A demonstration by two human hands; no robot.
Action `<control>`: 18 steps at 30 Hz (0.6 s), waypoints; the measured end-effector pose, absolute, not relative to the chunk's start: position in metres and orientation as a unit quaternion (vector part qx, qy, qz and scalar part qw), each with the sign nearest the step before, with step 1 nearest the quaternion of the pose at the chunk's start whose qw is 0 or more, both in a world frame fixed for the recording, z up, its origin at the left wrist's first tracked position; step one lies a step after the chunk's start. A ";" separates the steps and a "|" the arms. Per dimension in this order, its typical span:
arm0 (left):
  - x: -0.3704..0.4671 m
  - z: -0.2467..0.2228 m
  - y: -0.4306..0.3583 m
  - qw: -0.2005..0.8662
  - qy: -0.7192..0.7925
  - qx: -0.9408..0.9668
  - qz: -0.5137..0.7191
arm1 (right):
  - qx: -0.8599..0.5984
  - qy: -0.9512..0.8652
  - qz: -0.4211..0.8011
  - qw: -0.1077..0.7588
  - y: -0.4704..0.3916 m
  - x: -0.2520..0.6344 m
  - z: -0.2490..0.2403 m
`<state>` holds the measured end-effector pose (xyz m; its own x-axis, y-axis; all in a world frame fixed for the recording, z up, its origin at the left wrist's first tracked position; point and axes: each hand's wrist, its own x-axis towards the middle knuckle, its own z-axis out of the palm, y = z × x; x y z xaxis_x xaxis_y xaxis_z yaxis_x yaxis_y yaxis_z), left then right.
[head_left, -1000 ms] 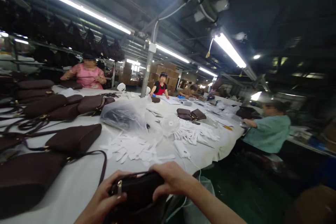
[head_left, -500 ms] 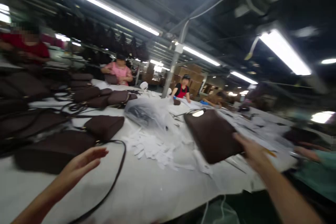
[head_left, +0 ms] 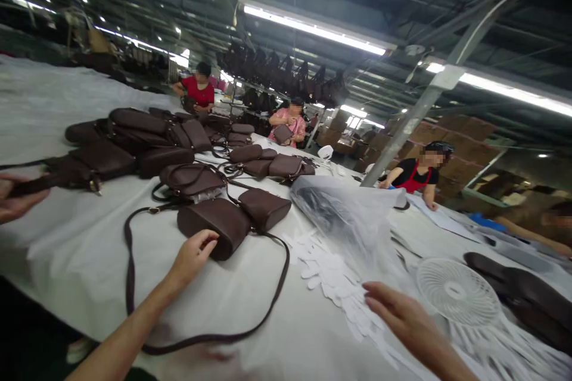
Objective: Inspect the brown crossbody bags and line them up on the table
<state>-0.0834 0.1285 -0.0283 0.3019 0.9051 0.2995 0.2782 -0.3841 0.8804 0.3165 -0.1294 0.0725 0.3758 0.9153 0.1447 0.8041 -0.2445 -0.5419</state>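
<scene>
My left hand (head_left: 192,259) is at the near end of a dark brown handbag (head_left: 212,223) lying on its side. The fingers are bent, with a small gap between thumb and fingertips; whether they touch the bag I cannot tell. The bag's long strap (head_left: 250,332) loops over the white-covered table (head_left: 308,339). A second brown bag (head_left: 266,207) rests against it. My right hand (head_left: 404,318), open and empty, hovers by scattered white paper pieces (head_left: 333,280), left of a white round fan (head_left: 458,292).
Many brown bags (head_left: 147,125) are heaped at the left, where another person's hand (head_left: 20,196) grips a dark strap. Clear plastic bagging (head_left: 353,220) lies mid-table near a slanted metal post (head_left: 415,113). Brown pieces (head_left: 527,292) lie at right. Several co-workers are across the table.
My view has swung left. My right hand has let go of the brown bag it was holding. My left hand has moved in to the end of the strapped handbag.
</scene>
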 end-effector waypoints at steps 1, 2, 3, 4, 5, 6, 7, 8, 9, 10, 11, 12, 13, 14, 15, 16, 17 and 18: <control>-0.084 -0.034 0.127 0.362 0.414 0.727 0.411 | -0.763 -0.586 0.112 0.249 -0.107 0.297 0.061; -0.085 -0.040 0.126 0.359 0.415 0.733 0.402 | -0.742 -0.622 0.110 0.225 -0.082 0.278 0.053; -0.085 -0.045 0.125 0.359 0.414 0.738 0.394 | -0.722 -0.654 0.088 0.208 -0.056 0.259 0.048; -0.086 -0.049 0.125 0.362 0.413 0.741 0.387 | -0.703 -0.683 0.058 0.187 -0.030 0.241 0.047; -0.087 -0.052 0.125 0.366 0.412 0.742 0.381 | -0.692 -0.703 0.027 0.160 -0.002 0.224 0.048; -0.087 -0.053 0.126 0.370 0.412 0.742 0.377 | -0.693 -0.710 -0.002 0.128 0.026 0.207 0.052; -0.088 -0.054 0.126 0.374 0.412 0.741 0.376 | -0.708 -0.699 -0.030 0.090 0.053 0.190 0.055; -0.088 -0.054 0.127 0.379 0.411 0.741 0.373 | -0.726 -0.684 -0.052 0.050 0.080 0.174 0.058; -0.089 -0.055 0.128 0.384 0.409 0.740 0.371 | -0.732 -0.678 -0.061 0.037 0.104 0.159 0.060; -0.089 -0.057 0.129 0.388 0.407 0.739 0.370 | -0.738 -0.671 -0.068 0.029 0.126 0.145 0.059; -0.090 -0.060 0.131 0.391 0.404 0.740 0.369 | -0.741 -0.667 -0.071 0.020 0.147 0.133 0.056; -0.091 -0.063 0.134 0.390 0.407 0.737 0.372 | -0.745 -0.664 -0.071 0.010 0.165 0.124 0.051; -0.091 -0.068 0.138 0.392 0.403 0.740 0.369 | -0.750 -0.658 -0.066 -0.001 0.181 0.117 0.044; -0.092 -0.072 0.142 0.392 0.404 0.740 0.370 | -0.760 -0.648 -0.060 -0.012 0.195 0.112 0.037; -0.092 -0.077 0.145 0.393 0.404 0.740 0.368 | -0.775 -0.630 -0.053 -0.023 0.207 0.109 0.029; -0.093 -0.080 0.148 0.394 0.404 0.740 0.365 | -0.789 -0.612 -0.049 -0.031 0.217 0.109 0.021; -0.093 -0.082 0.150 0.395 0.405 0.740 0.363 | -0.802 -0.595 -0.044 -0.038 0.223 0.109 0.014; -0.093 -0.083 0.151 0.396 0.406 0.740 0.361 | -0.812 -0.581 -0.041 -0.044 0.228 0.111 0.009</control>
<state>-0.0930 0.1508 -0.0830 0.4105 0.8867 0.2129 0.3143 -0.3567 0.8798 0.1110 0.2282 0.0090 0.3225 0.9464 0.0167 0.9392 -0.3222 0.1190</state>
